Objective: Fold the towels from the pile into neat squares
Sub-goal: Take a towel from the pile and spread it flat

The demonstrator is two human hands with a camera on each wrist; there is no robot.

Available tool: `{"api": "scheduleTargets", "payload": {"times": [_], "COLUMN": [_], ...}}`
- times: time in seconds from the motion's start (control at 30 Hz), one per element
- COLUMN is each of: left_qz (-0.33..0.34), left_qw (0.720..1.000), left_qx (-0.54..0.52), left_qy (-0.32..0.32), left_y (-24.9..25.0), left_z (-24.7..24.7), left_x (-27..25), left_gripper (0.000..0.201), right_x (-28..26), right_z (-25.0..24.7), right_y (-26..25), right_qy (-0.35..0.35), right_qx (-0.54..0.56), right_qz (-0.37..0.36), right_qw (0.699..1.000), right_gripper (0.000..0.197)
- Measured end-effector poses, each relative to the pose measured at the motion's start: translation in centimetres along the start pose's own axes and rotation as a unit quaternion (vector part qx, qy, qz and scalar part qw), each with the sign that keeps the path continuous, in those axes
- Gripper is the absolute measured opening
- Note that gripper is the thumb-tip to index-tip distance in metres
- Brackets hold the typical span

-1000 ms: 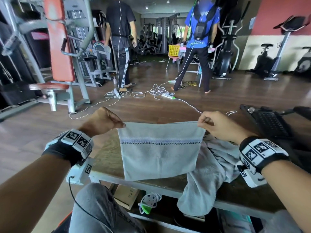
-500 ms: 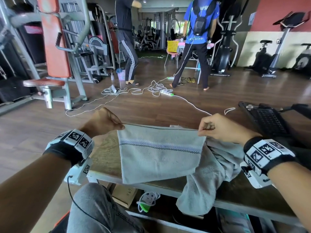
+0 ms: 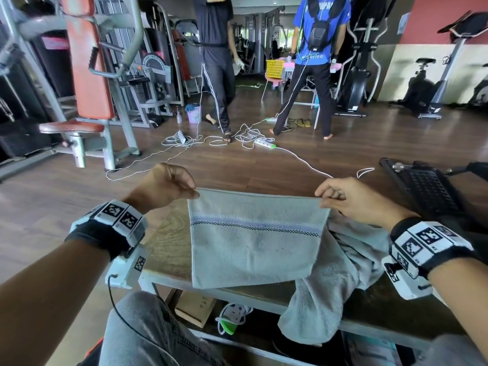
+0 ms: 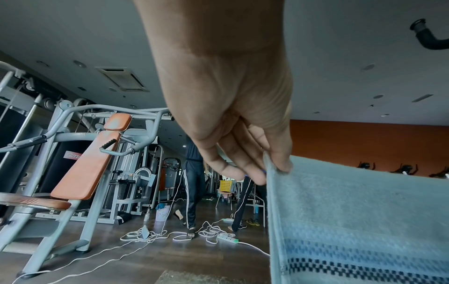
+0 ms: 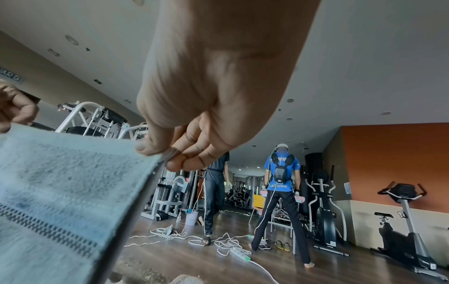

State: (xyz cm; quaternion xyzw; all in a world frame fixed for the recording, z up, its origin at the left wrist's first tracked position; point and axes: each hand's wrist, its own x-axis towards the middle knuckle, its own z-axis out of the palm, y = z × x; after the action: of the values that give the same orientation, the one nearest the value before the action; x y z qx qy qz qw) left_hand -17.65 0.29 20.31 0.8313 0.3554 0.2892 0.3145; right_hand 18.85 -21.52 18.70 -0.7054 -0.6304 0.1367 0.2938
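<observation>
Gym floor behind, wood counter [image 3: 169, 249] near. Left hand [image 3: 163, 184] and right hand [image 3: 351, 199] each pinch top corner of towel [image 3: 253, 241]. Advice: keep edge taut, match corners, lower flat beside pile [image 3: 340, 281].

Grey-framed gym machine w/ orange pads [image 3: 87, 75] at left, tangled white cables + power strip [image 3: 264, 143] on dark wood floor, yellow plastic basket [image 3: 274, 67] behind, black exercise bike [image 3: 425, 91] at right.

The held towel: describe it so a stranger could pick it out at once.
Start at the wooden table in front of the seated person. The towel hangs stretched above it, its top corners pinched by the left hand and right hand. Unlike the crumpled towel beside it, it is flat and shows a striped band.
</observation>
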Motion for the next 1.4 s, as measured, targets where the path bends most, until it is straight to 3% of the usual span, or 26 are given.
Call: {"api": "scheduleTargets", "payload": {"times": [0.1,0.2,0.37,0.53,0.63,0.77,0.87,0.97,1.1,1.27,1.4], "left_qz": [0.0,0.029,0.076,0.13,0.14,0.163,0.074,-0.011,-0.058,-0.072,-0.105], "left_qw": [0.999,0.997,0.99,0.979,0.985,0.977,0.945,0.925,0.937,0.967,0.974], "left_qx": [0.034,0.073,0.082,0.074,0.073,0.069,0.14,0.164,0.158,0.135,0.143], "left_qy": [-0.001,0.012,0.089,0.135,0.069,-0.122,-0.286,-0.342,-0.305,-0.204,-0.145], "left_y": [1.0,3.0,6.1,6.6,4.1,-0.3,-2.3,-4.0,-5.3,-6.7,-9.2], "left_z": [-0.3,-0.9,-1.4,-0.1,2.2,5.5,7.5,9.4,11.1,13.6,16.2], "left_x": [1.1,2.8,6.2,5.6,2.7,-2.3,-5.1,-6.3,-5.4,-2.2,-0.7], "left_gripper": [0.023,0.013,0.01,0.011,0.009,0.008,0.018,0.006,0.006,0.008,0.007], "right_x": [1.1,2.6,4.5,2.0,-2.1,-7.4,-10.0,-10.8,-9.2,-5.0,-0.9], "right_z": [-1.4,-3.2,-6.9,-7.2,-5.3,-1.0,2.3,4.4,5.0,5.9,7.9], "right_y": [-0.4,-1.9,-3.2,-2.0,-0.6,2.1,4.4,5.2,6.4,9.1,11.1], "right_qy": [0.009,0.043,0.152,0.216,0.128,-0.088,-0.224,-0.293,-0.265,-0.139,-0.06], "right_qx": [-0.056,-0.092,-0.17,-0.203,-0.168,-0.14,-0.121,-0.095,-0.086,-0.081,-0.076], "right_qz": [0.013,0.012,0.011,-0.016,-0.013,0.05,0.105,0.117,0.129,0.138,0.135], "right_qw": [0.998,0.995,0.974,0.955,0.977,0.985,0.961,0.944,0.952,0.977,0.986], "right_gripper": [0.005,0.005,0.013,0.013,0.014,0.013,0.009,0.017,0.022,0.014,0.012]}}
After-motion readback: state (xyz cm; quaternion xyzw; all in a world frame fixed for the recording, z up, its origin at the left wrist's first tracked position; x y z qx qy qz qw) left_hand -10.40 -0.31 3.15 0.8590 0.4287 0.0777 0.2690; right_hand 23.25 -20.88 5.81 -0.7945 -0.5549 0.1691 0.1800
